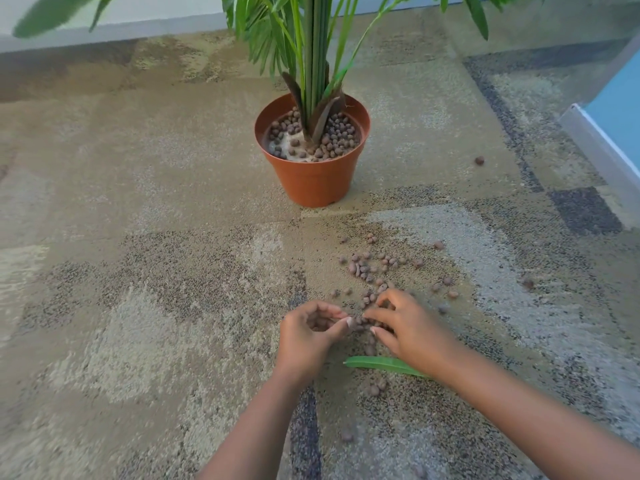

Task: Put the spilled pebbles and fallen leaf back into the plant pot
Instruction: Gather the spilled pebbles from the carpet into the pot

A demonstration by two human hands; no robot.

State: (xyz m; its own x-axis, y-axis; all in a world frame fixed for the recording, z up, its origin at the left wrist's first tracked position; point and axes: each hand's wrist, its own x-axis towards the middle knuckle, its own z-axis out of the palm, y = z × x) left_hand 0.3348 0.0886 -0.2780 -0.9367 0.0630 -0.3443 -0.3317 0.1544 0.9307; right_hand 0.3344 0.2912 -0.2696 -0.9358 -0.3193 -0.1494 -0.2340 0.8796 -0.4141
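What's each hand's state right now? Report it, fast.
Left hand: curled, cupping pebbles.
Right hand: pinching pebbles off the carpet.

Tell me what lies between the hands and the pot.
Head view: spilled pebbles on the carpet, then a bare strip before the pot.

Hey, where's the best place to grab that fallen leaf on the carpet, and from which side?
Pinch the leaf at its pointed left tip, coming from above on the left: it lies flat on the carpet, and its other end runs under the right arm.
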